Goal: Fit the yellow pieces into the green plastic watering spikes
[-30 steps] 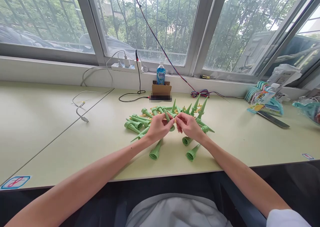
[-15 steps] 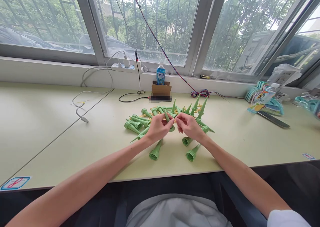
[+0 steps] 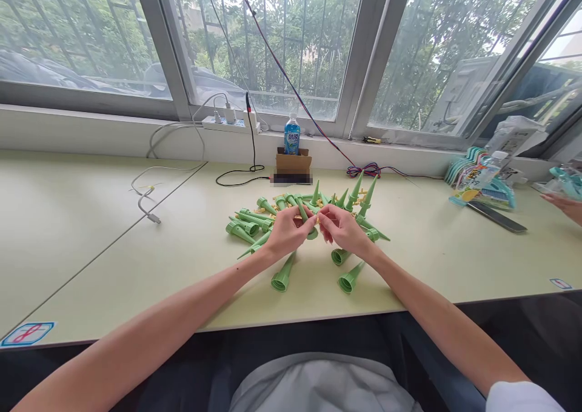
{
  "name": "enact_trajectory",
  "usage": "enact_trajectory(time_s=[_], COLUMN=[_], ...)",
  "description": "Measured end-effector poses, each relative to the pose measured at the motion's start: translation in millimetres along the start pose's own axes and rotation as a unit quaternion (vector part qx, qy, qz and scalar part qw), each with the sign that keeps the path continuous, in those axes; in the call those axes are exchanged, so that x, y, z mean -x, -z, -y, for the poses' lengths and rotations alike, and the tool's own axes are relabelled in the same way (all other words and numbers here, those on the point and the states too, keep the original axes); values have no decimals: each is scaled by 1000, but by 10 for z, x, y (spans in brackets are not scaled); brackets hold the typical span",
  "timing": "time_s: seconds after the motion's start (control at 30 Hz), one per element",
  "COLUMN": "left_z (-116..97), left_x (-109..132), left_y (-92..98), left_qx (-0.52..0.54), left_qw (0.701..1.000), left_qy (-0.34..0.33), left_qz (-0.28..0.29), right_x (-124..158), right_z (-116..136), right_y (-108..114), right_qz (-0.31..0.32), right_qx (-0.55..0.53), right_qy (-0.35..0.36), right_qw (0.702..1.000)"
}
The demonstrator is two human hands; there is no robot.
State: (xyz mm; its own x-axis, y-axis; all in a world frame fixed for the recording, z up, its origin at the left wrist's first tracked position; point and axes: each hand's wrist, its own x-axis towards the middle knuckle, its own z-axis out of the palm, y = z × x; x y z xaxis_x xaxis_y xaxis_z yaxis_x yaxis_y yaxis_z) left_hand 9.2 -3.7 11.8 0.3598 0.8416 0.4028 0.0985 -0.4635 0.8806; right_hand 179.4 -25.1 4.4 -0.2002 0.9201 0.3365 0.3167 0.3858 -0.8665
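Observation:
My left hand (image 3: 291, 228) is closed round a green plastic watering spike (image 3: 302, 209), its tip pointing up and its wide end showing below the fingers. At the spike's side my right hand (image 3: 341, 226) pinches a small yellow plastic piece (image 3: 317, 219), mostly hidden by the fingertips. The two hands almost touch. Around them lie several more green spikes (image 3: 282, 274), and some stand upright (image 3: 354, 192) behind my right hand. Small yellow pieces (image 3: 362, 197) are scattered among the ones at the back.
A blue-labelled bottle (image 3: 291, 136) stands in a cardboard box (image 3: 294, 160) near the window. Cables (image 3: 150, 205) trail over the table at left. To the right are a dark flat bar (image 3: 497, 217), packaged teal items (image 3: 491, 188) and another person's hand (image 3: 566, 207).
My hands and the spike stay nearly where they were, with only a slight shift of the right fingers. At the far right, another person's hand has come into view.

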Motion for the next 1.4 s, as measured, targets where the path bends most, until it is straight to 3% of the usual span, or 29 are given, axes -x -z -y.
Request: enact_trajectory(time_s=[0.23, 0.67, 0.9, 1.07, 1.4], left_z=[-11, 79, 75, 121, 177], left_x=[19, 16, 1, 4, -5], left_y=[-9, -15, -3, -28, -24], left_qx=[-18, -136, -161, -217, -248], left_qw=[1000, 985, 981, 967, 958], left_qy=[-11, -105, -103, -125, -124], left_qz=[1, -15, 11, 35, 74], right_x=[3, -1, 33, 63, 54], right_z=[-50, -8, 55, 82, 52], right_y=[14, 2, 0, -35, -66], right_qz=[10, -13, -104, -72, -55], right_qx=[7, 85, 103, 98, 153], right_qy=[-19, -39, 22, 71, 100], right_qw=[1000, 996, 989, 990, 982])
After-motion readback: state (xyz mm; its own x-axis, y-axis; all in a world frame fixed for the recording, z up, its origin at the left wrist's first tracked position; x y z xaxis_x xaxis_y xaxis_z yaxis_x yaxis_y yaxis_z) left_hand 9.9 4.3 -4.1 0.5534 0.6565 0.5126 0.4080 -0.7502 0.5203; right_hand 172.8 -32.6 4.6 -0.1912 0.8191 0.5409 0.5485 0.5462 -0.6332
